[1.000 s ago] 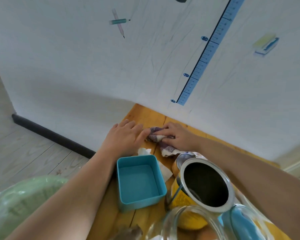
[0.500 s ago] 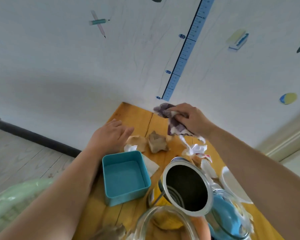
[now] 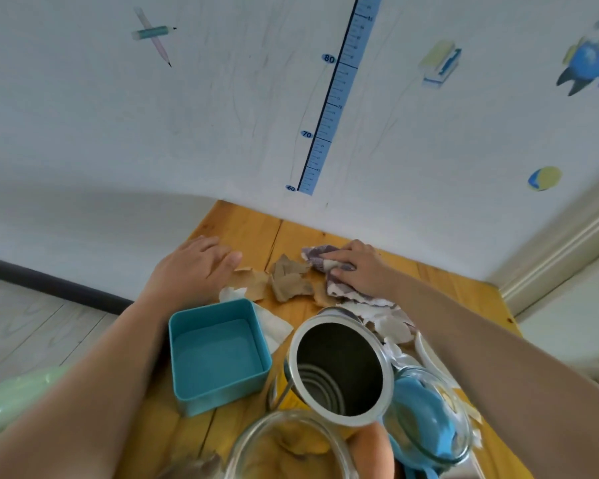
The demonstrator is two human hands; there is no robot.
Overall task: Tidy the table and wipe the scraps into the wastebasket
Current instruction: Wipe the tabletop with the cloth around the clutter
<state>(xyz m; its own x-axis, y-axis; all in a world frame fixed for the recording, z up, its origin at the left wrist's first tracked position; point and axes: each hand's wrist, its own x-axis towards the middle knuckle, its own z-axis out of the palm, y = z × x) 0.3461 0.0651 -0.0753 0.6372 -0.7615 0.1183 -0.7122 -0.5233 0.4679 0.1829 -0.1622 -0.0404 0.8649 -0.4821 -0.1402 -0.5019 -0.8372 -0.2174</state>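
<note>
On the wooden table (image 3: 253,226) my right hand (image 3: 358,269) presses a purple-and-white cloth (image 3: 332,281) down near the wall. Brown paper scraps (image 3: 287,281) lie just left of the cloth, between my hands. My left hand (image 3: 194,267) lies flat at the table's left edge, fingers straight, touching the leftmost brown scrap. White torn paper (image 3: 384,316) lies under my right forearm. A pale green wastebasket (image 3: 11,395) shows at the lower left, beside the table.
An empty teal square box (image 3: 218,354) sits near my left forearm, with a white tissue (image 3: 274,326) beside it. An open metal can (image 3: 339,368), a glass jar (image 3: 291,447) and a glass jar with a blue lid (image 3: 426,413) crowd the near side. The wall borders the far edge.
My right hand has brought the cloth down from near the wall onto the table and slid it left against the brown scraps. My left hand has barely moved.
</note>
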